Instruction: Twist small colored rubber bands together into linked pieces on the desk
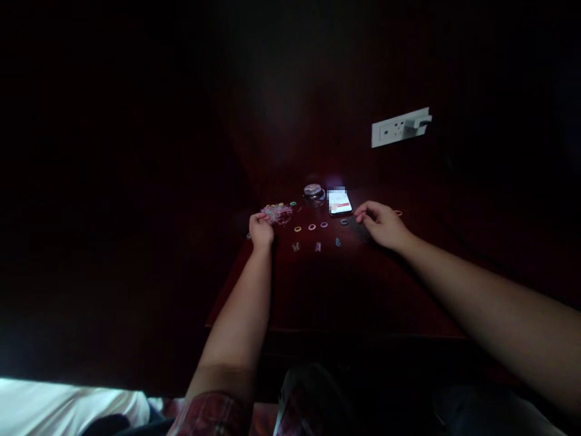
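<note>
My left hand (262,231) rests at the table's left side with its fingers curled, against a pile of thin, pastel-coloured elastic bands (279,213). Whatever it holds is hidden. To the right of a lit phone (340,201), my right hand (384,225) hovers low with thumb and fingertips drawn together; anything between them is too small to make out. Between the hands lies a row of small rings, among them a yellow ring (298,229), a pink ring (311,227), a purple ring (324,224) and a bluish ring (344,222). Nearer me are three little bunches, including a pink bunch (318,247) and a blue bunch (338,242).
A round, clear-sided container (313,192) stands behind the rings, left of the phone. An orange ring (398,212) lies beyond my right wrist. On the wall is a white socket plate (393,128) with a plug in it. The dark red table (345,297) is dimly lit.
</note>
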Demonstrator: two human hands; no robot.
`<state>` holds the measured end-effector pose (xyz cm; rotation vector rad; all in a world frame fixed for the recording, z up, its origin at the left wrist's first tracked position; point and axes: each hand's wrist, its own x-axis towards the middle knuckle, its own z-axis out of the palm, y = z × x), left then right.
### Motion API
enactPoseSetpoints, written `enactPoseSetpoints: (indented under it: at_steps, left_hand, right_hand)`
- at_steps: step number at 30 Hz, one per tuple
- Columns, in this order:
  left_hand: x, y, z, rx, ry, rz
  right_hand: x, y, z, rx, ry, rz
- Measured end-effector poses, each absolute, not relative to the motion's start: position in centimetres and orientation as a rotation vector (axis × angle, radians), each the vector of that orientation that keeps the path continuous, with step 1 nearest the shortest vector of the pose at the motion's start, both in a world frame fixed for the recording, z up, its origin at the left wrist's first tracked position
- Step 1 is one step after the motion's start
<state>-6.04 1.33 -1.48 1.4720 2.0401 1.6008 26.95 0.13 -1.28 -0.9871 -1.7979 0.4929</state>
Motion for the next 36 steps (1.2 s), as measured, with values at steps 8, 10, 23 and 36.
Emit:
enactPoseSetpoints:
  at_steps: [8,10,23,36]
  left_hand:
    - [-9.2,-2.0,-3.4,1.680,2.395,1.029]
    - [-8.7,-1.8,-3.6,1.757,2.395,0.962]
    - [-7.6,-0.5,-3.3,2.043,2.433,0.633]
    - [-8.1,-0.9,-3.0,2.044,2.291,0.939]
  right_hand:
    - [26.8,0.0,-1.3,-0.942,-1.821,0.487]
    - [26.9,-0.2,-1.2,-0.975,-1.806,0.467]
    - [26.7,-0.1,-1.4,-0.949,-1.782,0.569]
    - [26.8,-0.2,-1.2,-0.943,-1.761,0.510]
